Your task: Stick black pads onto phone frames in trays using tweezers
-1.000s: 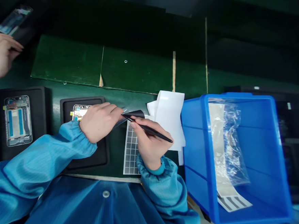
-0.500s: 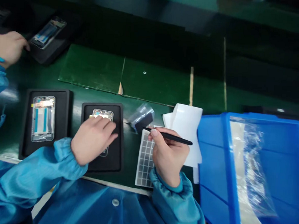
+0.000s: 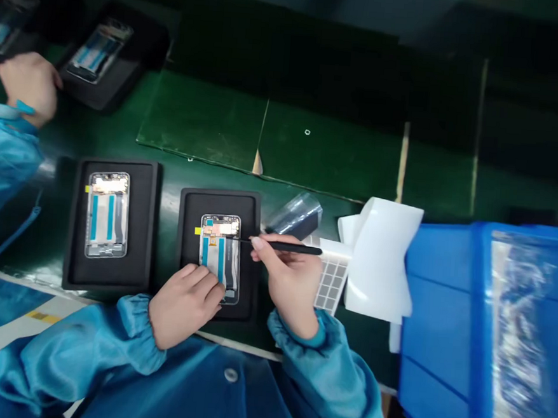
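A: What is the right hand [image 3: 292,286] doing?

B: Its thumb and fingers are pinched together on a thin black tool [image 3: 281,247], held almost level. The tool's tip points left and sits over the far end of a phone frame [image 3: 219,256].

A: And the left hand [image 3: 186,301]?

B: It grips nothing. Its fingers are bent and close together, and the fingertips rest on the near end of the same phone frame.

A: Where does that frame lie?

B: In the recess of a black tray [image 3: 187,260] on the green tabletop [image 3: 167,163], right in front of the person. It lies lengthwise from near to far, with a small yellow tab at its far left corner.

A: What is around it?

B: Just to the left is a second black tray [image 3: 75,220] with another phone frame [image 3: 107,214] in it. To the right, partly under the right hand, is a sheet of small grey squares [image 3: 331,283], touched by curled white paper [image 3: 380,261]. A curl of clear film [image 3: 295,213] lies just beyond the tool. A blue bin [image 3: 438,322] stands at the far right, with clear plastic inside.

A: Anyone else?

B: A co-worker's hand [image 3: 30,83] at the far left, beside a dark tray [image 3: 112,63] holding one more frame. I cannot tell whether it touches that tray.
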Motion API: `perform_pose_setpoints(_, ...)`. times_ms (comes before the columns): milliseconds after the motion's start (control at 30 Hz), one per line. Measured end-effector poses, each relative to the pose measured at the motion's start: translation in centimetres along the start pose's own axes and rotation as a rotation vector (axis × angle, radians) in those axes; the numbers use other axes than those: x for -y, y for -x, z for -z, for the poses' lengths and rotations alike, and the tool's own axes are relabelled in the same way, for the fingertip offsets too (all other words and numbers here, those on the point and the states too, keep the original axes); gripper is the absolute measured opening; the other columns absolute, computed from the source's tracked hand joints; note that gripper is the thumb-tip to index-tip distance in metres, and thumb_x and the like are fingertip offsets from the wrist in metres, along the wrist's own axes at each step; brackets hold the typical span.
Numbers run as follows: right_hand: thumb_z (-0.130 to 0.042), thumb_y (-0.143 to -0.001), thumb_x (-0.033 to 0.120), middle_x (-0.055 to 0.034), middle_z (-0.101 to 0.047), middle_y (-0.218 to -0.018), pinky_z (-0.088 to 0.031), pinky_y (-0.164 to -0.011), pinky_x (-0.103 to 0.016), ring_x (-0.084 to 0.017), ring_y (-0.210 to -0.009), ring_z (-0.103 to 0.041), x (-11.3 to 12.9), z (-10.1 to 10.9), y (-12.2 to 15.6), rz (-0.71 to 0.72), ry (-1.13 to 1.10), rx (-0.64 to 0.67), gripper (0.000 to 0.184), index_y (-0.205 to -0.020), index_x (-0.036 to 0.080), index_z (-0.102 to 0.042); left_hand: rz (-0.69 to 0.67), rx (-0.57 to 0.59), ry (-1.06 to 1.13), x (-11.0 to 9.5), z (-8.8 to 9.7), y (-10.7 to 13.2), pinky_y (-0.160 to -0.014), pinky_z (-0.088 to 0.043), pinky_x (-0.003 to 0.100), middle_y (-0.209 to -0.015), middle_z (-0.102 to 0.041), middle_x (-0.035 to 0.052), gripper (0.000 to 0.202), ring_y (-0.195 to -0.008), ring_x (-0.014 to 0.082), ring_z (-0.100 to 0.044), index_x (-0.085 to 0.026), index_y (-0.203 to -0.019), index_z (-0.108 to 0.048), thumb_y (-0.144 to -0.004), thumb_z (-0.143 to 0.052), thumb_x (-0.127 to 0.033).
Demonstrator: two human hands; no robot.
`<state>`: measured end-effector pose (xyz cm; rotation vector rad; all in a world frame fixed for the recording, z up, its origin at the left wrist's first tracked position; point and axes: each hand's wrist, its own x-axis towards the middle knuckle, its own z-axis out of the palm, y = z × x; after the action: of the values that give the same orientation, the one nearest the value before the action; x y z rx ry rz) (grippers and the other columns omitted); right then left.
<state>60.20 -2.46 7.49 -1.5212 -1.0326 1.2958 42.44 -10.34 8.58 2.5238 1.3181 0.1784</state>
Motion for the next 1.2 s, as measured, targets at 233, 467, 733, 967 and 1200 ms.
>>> perform_pose_setpoints(233, -0.084, -0.075, 0.037, -0.0021, -0.073, -0.065, -0.059, -0.053, -0.028, -0.019, -0.056, -0.069, -0.1, -1.2, 0.4, -0.025, 0.128, 0.025, 0.020, -0.078, 0.019, -0.075, 0.160, -0.126, 0.147, 0.6, 0.1, 0.0, -0.071, -0.043, 0.037, -0.092, -0.067, 0.0051, 0.015, -0.082, 0.0212, -0.056, -0.015, -0.098, -0.065, -0.092, -0.063, -0.029)
perform_pose_setpoints(467, -0.082, -0.080, 0.033, -0.0015, -0.076, -0.075, -0.062, -0.062, -0.030, -0.019, -0.063, -0.072, -1.2, -2.4, 1.2, 0.054, 0.166, 0.033, 0.013, -0.084, 0.022, -0.076, 0.410, -0.258, -0.016, 1.6, -0.6, -0.2, -0.075, -0.046, 0.038, -0.103, -0.067, 0.0114, 0.027, -0.089, 0.0242, -0.056, -0.012, -0.117, -0.064, -0.093, -0.060, -0.024)
perform_pose_setpoints(733, -0.081, -0.082, 0.032, -0.0018, -0.077, -0.079, -0.062, -0.061, -0.029, -0.019, -0.067, -0.073, -1.9, -2.7, 1.6, 0.113, 0.230, 0.006, 0.012, -0.086, 0.022, -0.076, 0.419, -0.264, -0.027, 1.5, -1.1, -0.1, -0.076, -0.047, 0.037, -0.105, -0.067, 0.0125, 0.030, -0.090, 0.0246, -0.056, -0.012, -0.119, -0.062, -0.091, -0.061, -0.022)
perform_pose_setpoints(967, -0.081, -0.082, 0.030, -0.0010, -0.077, -0.079, -0.061, -0.061, -0.027, -0.018, -0.066, -0.073, -1.6, -2.9, 1.6, 0.121, 0.215, 0.009, 0.010, -0.085, 0.022, -0.076, 0.416, -0.262, -0.028, 1.5, -1.1, -0.2, -0.075, -0.046, 0.037, -0.105, -0.067, 0.0123, 0.029, -0.088, 0.0241, -0.055, -0.012, -0.119, -0.062, -0.091, -0.061, -0.022)
perform_pose_setpoints(1200, -0.081, -0.081, 0.031, -0.0010, -0.077, -0.079, -0.062, -0.060, -0.028, -0.018, -0.066, -0.073, -1.5, -2.9, 1.5, 0.125, 0.227, 0.009, 0.010, -0.085, 0.022, -0.076, 0.418, -0.253, -0.034, 1.5, -0.9, -0.2, -0.075, -0.048, 0.039, -0.106, -0.067, 0.0121, 0.030, -0.088, 0.0248, -0.056, -0.012, -0.120, -0.061, -0.091, -0.061, -0.021)
